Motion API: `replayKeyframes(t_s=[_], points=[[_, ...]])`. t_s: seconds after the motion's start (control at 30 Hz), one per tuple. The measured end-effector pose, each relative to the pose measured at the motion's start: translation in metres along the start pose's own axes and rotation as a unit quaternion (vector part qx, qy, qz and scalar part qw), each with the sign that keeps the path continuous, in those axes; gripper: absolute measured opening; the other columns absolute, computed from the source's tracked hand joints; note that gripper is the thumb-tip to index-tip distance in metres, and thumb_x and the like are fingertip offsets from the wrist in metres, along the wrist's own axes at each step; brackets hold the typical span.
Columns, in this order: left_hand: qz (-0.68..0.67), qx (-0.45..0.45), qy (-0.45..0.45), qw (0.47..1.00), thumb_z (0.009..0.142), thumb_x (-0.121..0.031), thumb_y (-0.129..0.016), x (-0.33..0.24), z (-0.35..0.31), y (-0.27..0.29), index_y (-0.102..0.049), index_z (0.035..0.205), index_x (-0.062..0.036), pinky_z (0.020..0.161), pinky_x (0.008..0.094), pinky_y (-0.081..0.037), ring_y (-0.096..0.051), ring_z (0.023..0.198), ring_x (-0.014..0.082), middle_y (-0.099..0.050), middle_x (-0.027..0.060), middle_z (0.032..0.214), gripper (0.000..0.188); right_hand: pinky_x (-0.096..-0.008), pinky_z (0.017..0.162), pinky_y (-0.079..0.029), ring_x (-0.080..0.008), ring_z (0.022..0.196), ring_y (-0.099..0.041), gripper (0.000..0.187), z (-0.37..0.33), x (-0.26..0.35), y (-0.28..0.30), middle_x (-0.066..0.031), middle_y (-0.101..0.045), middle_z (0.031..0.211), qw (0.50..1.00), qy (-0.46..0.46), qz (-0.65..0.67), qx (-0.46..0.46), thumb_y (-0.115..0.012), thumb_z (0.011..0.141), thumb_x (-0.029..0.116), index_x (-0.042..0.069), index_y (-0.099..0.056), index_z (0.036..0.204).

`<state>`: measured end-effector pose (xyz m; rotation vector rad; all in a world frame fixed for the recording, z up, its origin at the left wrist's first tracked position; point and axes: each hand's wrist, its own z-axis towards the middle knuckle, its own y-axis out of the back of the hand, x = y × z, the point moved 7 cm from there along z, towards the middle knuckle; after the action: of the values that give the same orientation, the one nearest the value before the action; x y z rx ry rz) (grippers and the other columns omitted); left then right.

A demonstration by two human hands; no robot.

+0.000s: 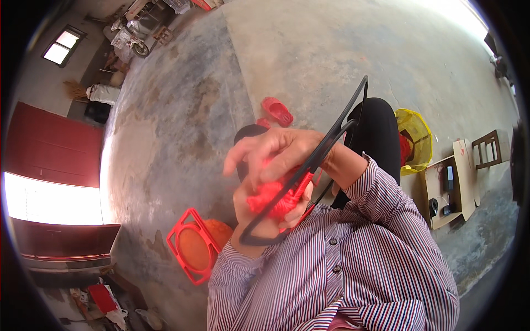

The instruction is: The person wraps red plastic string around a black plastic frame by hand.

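Close in front of my chest, my left hand [250, 207] is wrapped round a bundle of bright red cord [274, 197]. A long, narrow black loop frame [331, 138] slants across the same place, with red cord along part of its side near my left fingers. My right hand [279, 153] lies over the bundle from the far side. Its thumb is near the red cord and its other fingers point left, smeared by motion. Whether the right fingers pinch any cord I cannot tell.
On my right stand a yellow basket [422, 129] with red material inside, an open cardboard box [468, 190] and a small wooden stool [488, 150]. A red-framed stool [205, 251] is at my left. Red clogs [277, 110] lie on the concrete floor [309, 49] ahead.
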<state>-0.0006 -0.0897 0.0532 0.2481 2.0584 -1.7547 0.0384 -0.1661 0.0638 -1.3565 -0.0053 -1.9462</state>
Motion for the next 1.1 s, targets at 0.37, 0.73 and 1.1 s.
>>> replayKeyframes(t_s=[0.37,0.73,1.1], points=[[0.087,-0.194,-0.255,0.943,0.076,0.003,-0.066,-0.046,-0.03,0.068,-0.05,0.125,-0.0021,0.039,0.0227,-0.034,-0.054,0.064,0.0158,-0.06,0.0136,0.103,0.052,-0.0287,0.092,-0.045,-0.0136,0.106,-0.056,0.046,-0.069,-0.036,0.003,-0.0071,-0.059,0.115,0.964,-0.049,0.026,-0.259,-0.075,0.077,0.01,-0.002,-0.056,0.117],[0.145,-0.212,-0.262,0.93,0.077,-0.008,-0.066,-0.046,-0.024,0.059,-0.055,0.123,-0.0067,0.039,0.0233,-0.033,-0.055,0.063,0.0143,-0.062,0.0091,0.099,0.048,-0.0345,0.092,-0.046,-0.0274,0.104,-0.06,0.035,-0.083,0.064,-0.019,-0.0135,-0.059,0.109,0.765,0.142,-0.539,-0.322,-0.073,0.064,0.006,0.002,-0.061,0.096],[0.11,-0.128,-0.225,0.96,0.09,-0.001,-0.057,-0.065,-0.04,0.072,-0.05,0.133,-0.0081,0.04,0.0192,-0.025,-0.035,0.057,0.0114,-0.051,0.0132,0.099,0.044,-0.0349,0.079,-0.052,-0.0227,0.092,-0.062,0.037,-0.127,0.0,0.067,-0.016,-0.06,0.102,0.925,0.172,0.161,-0.298,-0.061,0.091,0.024,0.001,-0.05,0.119]])
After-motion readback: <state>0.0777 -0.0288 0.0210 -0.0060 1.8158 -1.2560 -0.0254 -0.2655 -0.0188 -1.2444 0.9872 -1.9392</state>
